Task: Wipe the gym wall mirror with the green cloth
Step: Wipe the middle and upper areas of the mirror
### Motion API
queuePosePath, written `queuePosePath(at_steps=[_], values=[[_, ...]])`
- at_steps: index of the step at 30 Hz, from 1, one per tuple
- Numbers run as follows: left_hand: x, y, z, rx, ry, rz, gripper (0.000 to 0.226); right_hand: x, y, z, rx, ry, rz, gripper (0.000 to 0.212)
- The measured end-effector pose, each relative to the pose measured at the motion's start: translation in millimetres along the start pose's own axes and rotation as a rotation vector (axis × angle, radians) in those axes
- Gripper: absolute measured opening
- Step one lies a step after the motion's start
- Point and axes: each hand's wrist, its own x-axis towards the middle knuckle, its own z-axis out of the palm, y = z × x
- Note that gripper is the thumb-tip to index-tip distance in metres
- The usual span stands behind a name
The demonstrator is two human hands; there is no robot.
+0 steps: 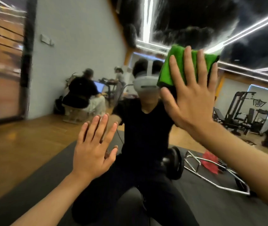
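Linear ceiling lights (pixel 250 28), reflected in the wall mirror (pixel 61 137), are glaring white against a dark ceiling and are lighting the gym softly. Motion blur is streaking the left edge and the dark mass at top centre. Wide-angle distortion is bending lines near the edges. The left hand (pixel 91 154) and right hand (pixel 193 101) are appearing sharpest, while the seated figure (pixel 82 93) behind is appearing out of focus.

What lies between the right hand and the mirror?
The green cloth, pressed to the mirror by the flat right hand; the head view shows it.
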Motion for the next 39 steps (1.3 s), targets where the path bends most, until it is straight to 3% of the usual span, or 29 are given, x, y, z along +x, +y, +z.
queuePosePath(at_steps=[4, 6, 8, 14, 18, 20, 22, 25, 27, 31, 34, 36, 39], values=[[-3.1, -3.2, 0.9, -0.013, 0.015, 0.012, 0.071, -142.4, -70.8, 31.0, 0.027, -0.174, -0.363, 0.075], [-4.0, -1.6, 1.3, -0.023, 0.014, 0.015, 0.070, -177.1, -64.8, 31.2, -0.031, -0.265, -0.571, 0.073], [-4.7, -0.4, 1.6, -0.025, 0.012, 0.007, 0.070, -159.8, -33.4, 25.2, -0.049, -0.265, -0.639, 0.068], [-3.6, 2.5, 1.5, -0.020, 0.008, -0.010, 0.071, 18.7, 54.4, -19.8, -0.081, -0.072, -0.132, 0.068], [-2.2, 2.4, -0.6, -0.023, -0.016, -0.016, 0.071, 16.0, 9.4, -9.6, -0.014, -0.031, 0.031, 0.074], [-2.6, 0.8, -0.7, -0.020, -0.012, -0.007, 0.071, -30.5, -27.6, 7.1, -0.022, -0.071, -0.124, 0.076], [-3.6, -1.1, -0.4, -0.012, -0.017, -0.002, 0.071, -77.8, -46.1, 16.3, -0.016, -0.155, -0.399, 0.077], [-7.7, -0.3, 0.2, -0.002, -0.013, 0.008, 0.073, -88.2, -12.0, 17.6, -0.069, -0.269, -0.905, 0.075], [-5.8, 2.1, 1.0, -0.004, -0.014, 0.001, 0.073, -41.7, 24.9, 8.7, -0.090, -0.250, -1.016, 0.071], [-2.8, 0.8, 0.4, 0.006, -0.006, -0.010, 0.074, 63.1, 52.8, -19.5, -0.157, -0.089, -0.594, 0.068], [-2.9, 1.5, 0.7, -0.002, 0.002, -0.013, 0.074, 42.8, 5.5, -5.6, -0.062, -0.003, -0.224, 0.075], [-2.4, 1.4, 0.5, 0.001, -0.009, -0.009, 0.072, -19.7, -33.5, 15.1, -0.004, -0.049, -0.303, 0.079], [-3.3, -1.9, 0.8, 0.003, -0.034, 0.008, 0.072, -108.5, -50.5, 25.3, -0.053, -0.228, -0.729, 0.080]])
